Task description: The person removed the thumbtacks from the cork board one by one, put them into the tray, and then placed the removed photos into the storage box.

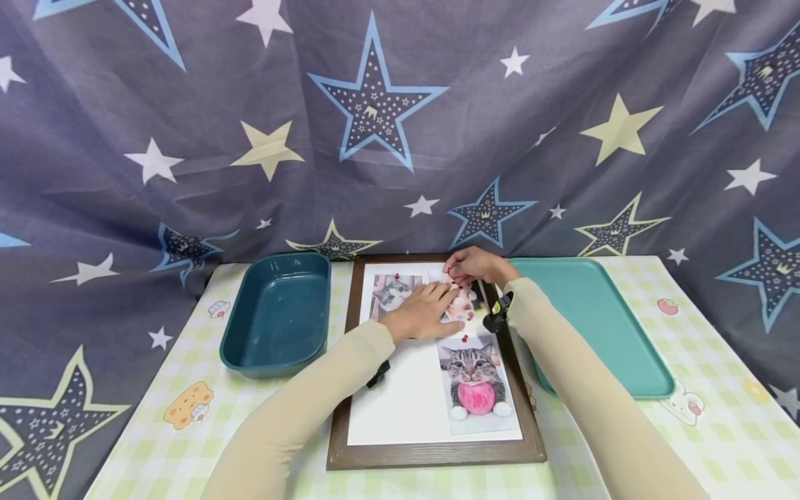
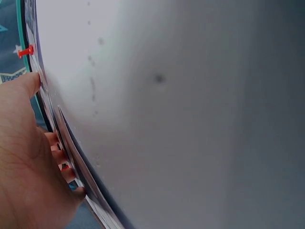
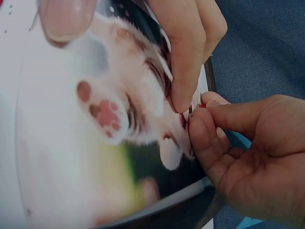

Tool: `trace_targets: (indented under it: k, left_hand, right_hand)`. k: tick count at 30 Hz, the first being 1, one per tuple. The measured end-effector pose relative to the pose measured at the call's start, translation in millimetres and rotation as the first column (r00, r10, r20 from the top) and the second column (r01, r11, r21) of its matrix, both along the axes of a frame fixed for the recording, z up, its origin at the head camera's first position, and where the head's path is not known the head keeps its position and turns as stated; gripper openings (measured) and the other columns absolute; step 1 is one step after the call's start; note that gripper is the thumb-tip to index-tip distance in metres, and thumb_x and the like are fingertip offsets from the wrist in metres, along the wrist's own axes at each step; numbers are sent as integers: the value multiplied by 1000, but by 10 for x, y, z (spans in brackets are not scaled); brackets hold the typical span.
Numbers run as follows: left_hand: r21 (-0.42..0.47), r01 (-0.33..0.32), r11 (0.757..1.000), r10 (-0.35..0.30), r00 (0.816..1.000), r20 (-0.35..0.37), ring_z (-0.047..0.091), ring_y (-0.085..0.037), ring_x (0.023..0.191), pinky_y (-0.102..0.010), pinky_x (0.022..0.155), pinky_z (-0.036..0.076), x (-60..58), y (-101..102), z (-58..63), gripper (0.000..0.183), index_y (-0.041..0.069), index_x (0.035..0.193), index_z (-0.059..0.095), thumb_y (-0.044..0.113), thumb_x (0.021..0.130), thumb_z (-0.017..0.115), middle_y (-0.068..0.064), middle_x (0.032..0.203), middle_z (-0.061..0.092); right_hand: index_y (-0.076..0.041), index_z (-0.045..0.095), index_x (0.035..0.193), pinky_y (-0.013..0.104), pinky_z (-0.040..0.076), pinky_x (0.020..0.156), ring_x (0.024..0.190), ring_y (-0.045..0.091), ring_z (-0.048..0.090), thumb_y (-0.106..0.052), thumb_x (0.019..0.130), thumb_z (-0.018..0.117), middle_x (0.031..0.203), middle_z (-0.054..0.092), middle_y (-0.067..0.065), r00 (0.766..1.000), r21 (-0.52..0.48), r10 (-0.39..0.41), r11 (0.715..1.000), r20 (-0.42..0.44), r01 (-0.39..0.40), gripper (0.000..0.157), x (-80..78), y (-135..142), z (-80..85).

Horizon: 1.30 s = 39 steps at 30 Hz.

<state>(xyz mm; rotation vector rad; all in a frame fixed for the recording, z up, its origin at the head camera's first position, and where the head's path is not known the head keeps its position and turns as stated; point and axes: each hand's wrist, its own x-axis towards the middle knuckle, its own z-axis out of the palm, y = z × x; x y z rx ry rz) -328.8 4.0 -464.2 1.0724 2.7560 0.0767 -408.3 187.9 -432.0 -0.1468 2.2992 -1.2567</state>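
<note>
My right hand [image 1: 475, 265] is at the top edge of a photo of a kitten with raised paws [image 3: 105, 114]. Between its thumb and forefinger it pinches a red push pin [image 3: 203, 105], mostly hidden by the fingertips. With fingers extended, my left hand [image 1: 420, 312] presses on that photo, its fingertips close to the pin. The photo lies on a white board [image 1: 394, 410] in a brown frame [image 1: 437, 455]. Below it is a photo of a tabby cat with a pink ball [image 1: 478, 382], a red push pin [image 1: 464, 339] at its top.
A grey cat photo [image 1: 389, 297] is at the board's upper left, with a red pin [image 1: 396, 276] at its top. To the left of the frame stands a deep blue-green basin [image 1: 275, 364]; on the right lies a green tray [image 1: 600, 326]. A starred curtain [image 1: 387, 208] hangs behind the table.
</note>
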Motion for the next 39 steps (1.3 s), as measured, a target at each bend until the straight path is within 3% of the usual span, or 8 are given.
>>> trace_targets:
  k: [39]
  left_hand:
    - [-13, -9, 1000, 9, 1000, 4, 16, -30, 157, -51, 129, 15, -5, 14, -16, 82, 15, 165, 18, 65, 103, 35, -11, 170, 18]
  right_hand:
    - [5, 60, 118, 26, 54, 70, 73, 13, 58, 1, 102, 53, 82, 58, 2, 1000, -4, -13, 1000, -18, 13, 18, 3, -11, -6]
